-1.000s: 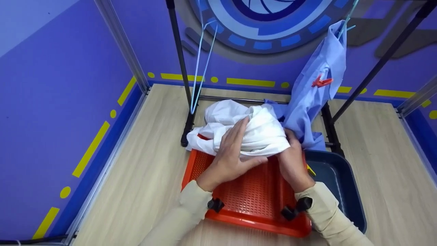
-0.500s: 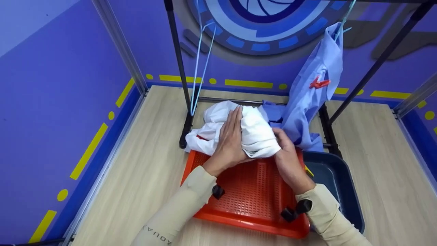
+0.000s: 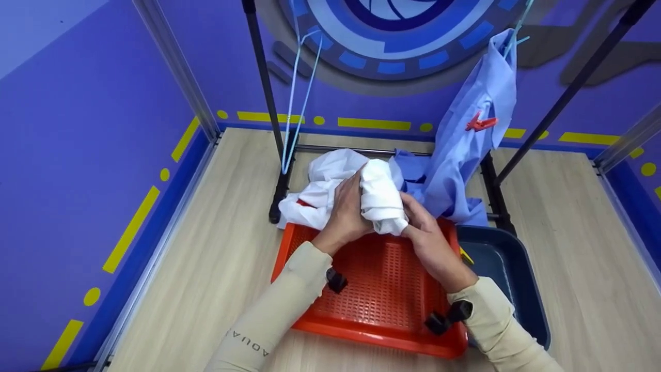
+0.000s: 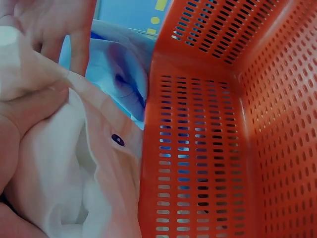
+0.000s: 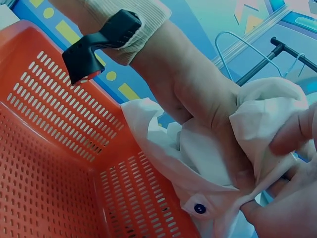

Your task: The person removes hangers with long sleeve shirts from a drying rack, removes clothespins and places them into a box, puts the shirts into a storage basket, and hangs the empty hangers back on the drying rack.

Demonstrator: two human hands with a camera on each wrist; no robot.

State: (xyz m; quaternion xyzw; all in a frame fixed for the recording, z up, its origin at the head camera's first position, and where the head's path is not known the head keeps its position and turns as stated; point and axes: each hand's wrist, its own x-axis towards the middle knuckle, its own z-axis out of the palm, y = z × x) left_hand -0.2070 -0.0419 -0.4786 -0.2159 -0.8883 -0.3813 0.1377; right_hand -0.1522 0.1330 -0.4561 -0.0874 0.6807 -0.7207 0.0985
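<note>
A bunched white shirt [image 3: 382, 194] is between my two hands, above the far end of a red plastic basket [image 3: 372, 330]. My left hand [image 3: 349, 213] holds its left side; the fingertips are hidden behind and within the cloth. From the right, my right hand [image 3: 433, 240] pinches the cloth near its lower edge. A dark button [image 5: 199, 208] shows on the shirt in the right wrist view, beside the basket wall. More white cloth [image 3: 310, 206] spills over the basket's far left corner.
A dark blue tray [image 3: 537, 305] lies right of the basket. Behind stands a black rack [image 3: 268, 98] with a light blue hanger [image 3: 292, 103]. A blue garment [image 3: 465, 134] hangs at right, with a red clothespin [image 3: 480, 122]. Purple walls [image 3: 119, 155] enclose the floor.
The white cloth has been gathered into a narrower bundle. My right hand has moved left toward my left hand, whose fingers have gone from flat on top to behind the cloth.
</note>
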